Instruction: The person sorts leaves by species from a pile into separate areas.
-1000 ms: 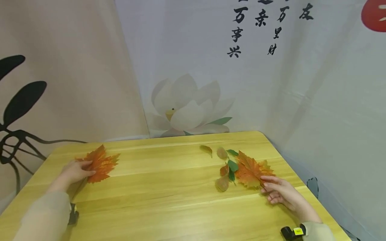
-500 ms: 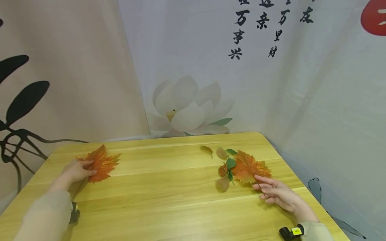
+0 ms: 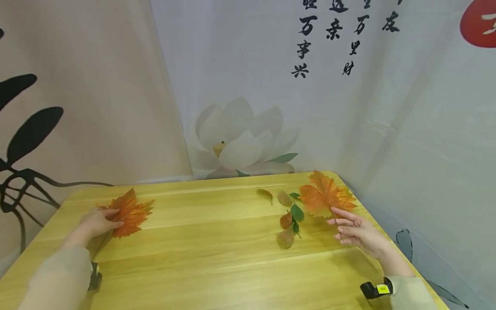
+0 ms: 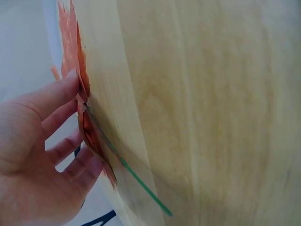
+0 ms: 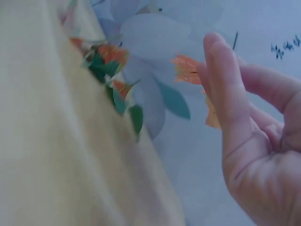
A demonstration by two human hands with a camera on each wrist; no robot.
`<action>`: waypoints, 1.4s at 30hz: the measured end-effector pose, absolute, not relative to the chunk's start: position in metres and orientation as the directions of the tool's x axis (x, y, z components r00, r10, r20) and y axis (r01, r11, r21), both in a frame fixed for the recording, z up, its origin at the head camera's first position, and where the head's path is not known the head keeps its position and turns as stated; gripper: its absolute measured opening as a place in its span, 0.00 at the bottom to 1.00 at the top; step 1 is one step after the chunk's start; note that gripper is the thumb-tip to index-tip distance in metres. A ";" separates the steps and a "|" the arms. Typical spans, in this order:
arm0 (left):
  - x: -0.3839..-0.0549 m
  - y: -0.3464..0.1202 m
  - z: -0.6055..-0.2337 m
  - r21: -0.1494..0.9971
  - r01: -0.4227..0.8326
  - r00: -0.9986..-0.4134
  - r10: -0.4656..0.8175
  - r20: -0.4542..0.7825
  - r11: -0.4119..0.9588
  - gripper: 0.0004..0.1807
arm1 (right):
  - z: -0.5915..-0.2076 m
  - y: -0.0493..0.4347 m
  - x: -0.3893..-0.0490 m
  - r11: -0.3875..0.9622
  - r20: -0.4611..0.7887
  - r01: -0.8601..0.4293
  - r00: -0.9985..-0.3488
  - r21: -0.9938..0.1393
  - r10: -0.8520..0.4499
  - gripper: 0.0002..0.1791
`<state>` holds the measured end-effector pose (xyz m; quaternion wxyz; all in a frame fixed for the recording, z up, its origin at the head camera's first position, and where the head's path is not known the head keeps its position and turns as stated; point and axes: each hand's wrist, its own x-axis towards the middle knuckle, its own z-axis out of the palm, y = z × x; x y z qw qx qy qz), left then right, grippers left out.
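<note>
Pale printed backdrop [image 3: 248,56] behind a wood-grain table [image 3: 217,275].
My left hand [image 3: 94,221] lightly pinches an orange leaf [image 3: 131,212] at its base, seemingly leaving it uncrushed; past small loose leaves [image 3: 286,237], my right hand [image 3: 362,234], nearly closed, pinches a second orange leaf [image 3: 325,196] low, raised off the table, probably so it fans free.

wide lane of bare table [image 3: 201,249] ran between left maple leaf [image 3: 133,213] and small leaves [image 3: 297,212], those blocked the straight line to right hand [image 3: 360,234], near side was passable, right maple leaf [image 3: 327,196] overhung far-right area, cloth backdrop [image 3: 248,77] walled off the back
</note>
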<state>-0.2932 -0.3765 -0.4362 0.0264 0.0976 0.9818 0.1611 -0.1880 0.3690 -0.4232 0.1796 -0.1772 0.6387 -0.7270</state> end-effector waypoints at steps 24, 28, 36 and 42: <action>-0.261 -0.368 -0.431 0.368 0.132 -0.989 0.148 -0.017 0.920 0.34 | -0.415 0.188 -0.239 0.002 -0.031 0.035 -0.863 -0.999 -0.505 0.37; -0.262 -0.367 -0.432 0.350 0.135 -0.989 0.146 -0.006 0.927 0.33 | -0.429 0.143 -0.252 -0.002 -0.064 0.076 -0.845 -0.997 -0.530 0.36; -0.264 -0.361 -0.430 0.378 0.085 -0.994 0.103 -0.029 0.922 0.33 | -0.443 0.070 -0.270 -0.039 -0.097 0.144 -0.817 -0.989 -0.568 0.37; -0.259 -0.363 -0.427 0.385 0.064 -0.996 0.085 -0.037 0.921 0.33 | -0.442 0.024 -0.273 -0.026 -0.127 0.173 -0.807 -0.985 -0.577 0.35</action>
